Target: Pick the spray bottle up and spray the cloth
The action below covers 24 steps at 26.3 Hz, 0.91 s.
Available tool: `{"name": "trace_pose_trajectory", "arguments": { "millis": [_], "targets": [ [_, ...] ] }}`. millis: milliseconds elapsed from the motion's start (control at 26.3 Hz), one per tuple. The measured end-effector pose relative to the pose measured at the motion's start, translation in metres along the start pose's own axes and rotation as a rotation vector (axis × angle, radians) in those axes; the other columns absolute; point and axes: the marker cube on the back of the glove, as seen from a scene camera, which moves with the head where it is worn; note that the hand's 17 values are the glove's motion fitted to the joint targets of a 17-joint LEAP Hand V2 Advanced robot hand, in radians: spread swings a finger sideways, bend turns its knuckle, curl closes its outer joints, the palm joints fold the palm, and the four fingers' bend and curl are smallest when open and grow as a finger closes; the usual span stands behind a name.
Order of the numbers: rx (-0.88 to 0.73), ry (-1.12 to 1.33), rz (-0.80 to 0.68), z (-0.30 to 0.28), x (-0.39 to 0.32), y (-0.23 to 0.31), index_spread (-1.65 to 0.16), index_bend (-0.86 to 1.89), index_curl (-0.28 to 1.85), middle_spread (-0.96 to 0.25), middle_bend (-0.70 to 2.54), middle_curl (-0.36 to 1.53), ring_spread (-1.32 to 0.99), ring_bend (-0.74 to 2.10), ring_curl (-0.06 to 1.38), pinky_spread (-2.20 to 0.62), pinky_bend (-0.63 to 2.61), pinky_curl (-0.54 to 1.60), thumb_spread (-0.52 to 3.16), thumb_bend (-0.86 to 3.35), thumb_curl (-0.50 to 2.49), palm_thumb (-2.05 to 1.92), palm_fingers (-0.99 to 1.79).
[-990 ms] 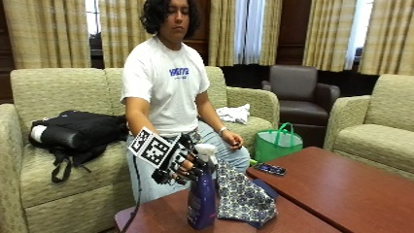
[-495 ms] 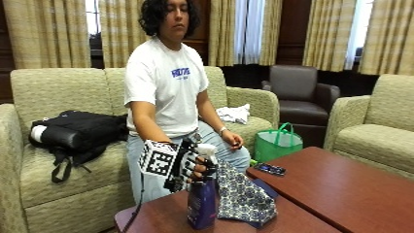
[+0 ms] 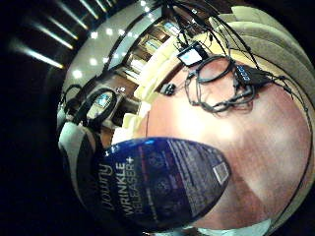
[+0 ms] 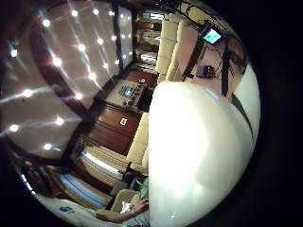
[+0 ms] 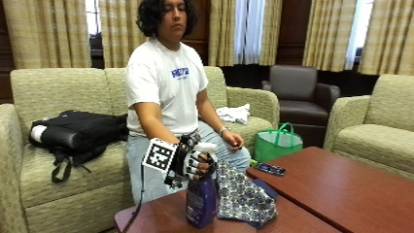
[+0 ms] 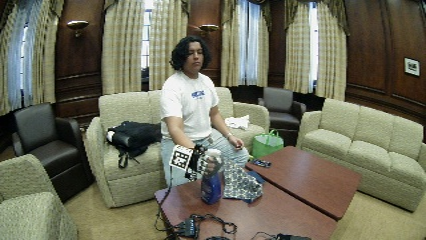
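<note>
The spray bottle (image 5: pixel 202 201) stands upright on the surface (image 5: pixel 162 219) near its front edge, the right hand (image 5: pixel 193 162) wrapped round its top. The cloth (image 5: pixel 242 196) lies touching it at three o'clock. A phone (image 5: pixel 270 169) rests on the second surface (image 5: pixel 349 187), toward two o'clock.

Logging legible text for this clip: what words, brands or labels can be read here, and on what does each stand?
"Downy": spray bottle label, little finger side palm view.
"WRINKLE RELEASER+": same label.
Small print and icons on that label: too small to read.
Blue print on the person's white T-shirt: too blurred to read.
Black-and-white square pattern at the right hand: a marker, no words.
</note>
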Motion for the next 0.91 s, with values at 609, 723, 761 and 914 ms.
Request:
{"name": "trace_pose_trajectory", "arguments": {
  "millis": [609,723,761,914],
  "targets": [
    [-0.149,0.167,-0.099,-0.051,-0.086,-0.024,-0.25,0.44,0.54,-0.19,0.62,0.53,-0.2,0.62,0.47,-0.31,0.37,0.38,0.33,-0.02,0.64,0.91,1.44],
    [-0.158,0.28,-0.133,-0.051,-0.114,-0.029,-0.25,0.45,0.55,-0.19,0.63,0.53,-0.2,0.63,0.47,-0.32,0.38,0.39,0.29,-0.02,0.65,0.91,1.43],
    [-0.178,0.315,-0.183,-0.051,-0.121,-0.03,-0.25,0.45,0.55,-0.19,0.63,0.53,-0.2,0.63,0.47,-0.32,0.38,0.39,0.28,-0.02,0.66,0.91,1.43],
    [-0.279,0.459,-0.43,-0.046,-0.139,-0.034,-0.24,0.46,0.56,-0.19,0.64,0.53,-0.2,0.64,0.48,-0.33,0.39,0.4,0.25,-0.03,0.67,0.9,1.42]
  ]
}}
